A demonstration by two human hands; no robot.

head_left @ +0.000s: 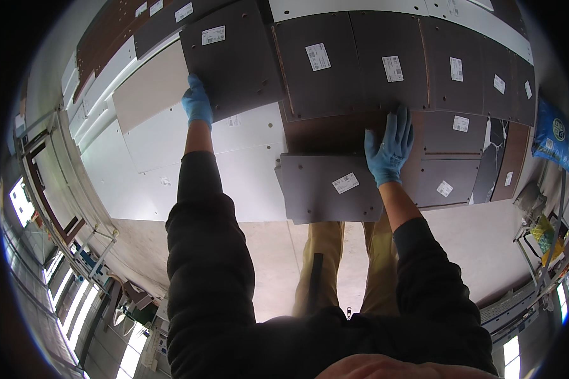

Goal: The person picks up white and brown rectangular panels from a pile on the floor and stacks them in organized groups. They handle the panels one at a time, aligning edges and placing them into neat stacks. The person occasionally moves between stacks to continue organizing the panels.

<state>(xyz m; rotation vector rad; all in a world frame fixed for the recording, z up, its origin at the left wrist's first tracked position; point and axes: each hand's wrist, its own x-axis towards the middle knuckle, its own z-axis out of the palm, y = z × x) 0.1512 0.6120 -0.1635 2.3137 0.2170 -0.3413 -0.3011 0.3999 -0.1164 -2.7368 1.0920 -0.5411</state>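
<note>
My left hand (198, 104), in a blue glove, is closed on the lower left edge of a dark grey panel (237, 69) with a white label. That panel is tilted and overlaps the panels around it. My right hand (391, 146), gloved too, lies over a brown board (322, 131) with fingers stretched out and thumb apart. Its fingertips reach the near edge of another dark labelled panel (389, 60). Just left of its wrist rests a small stack of dark panels (325, 189) with a label on top.
White panels (189, 170) spread to the left. More dark labelled panels (456, 63) run along the far right, with a blue bag (556, 136) beyond them. A metal frame (57, 183) stands at the left. Below the panels is a pale floor (272, 252).
</note>
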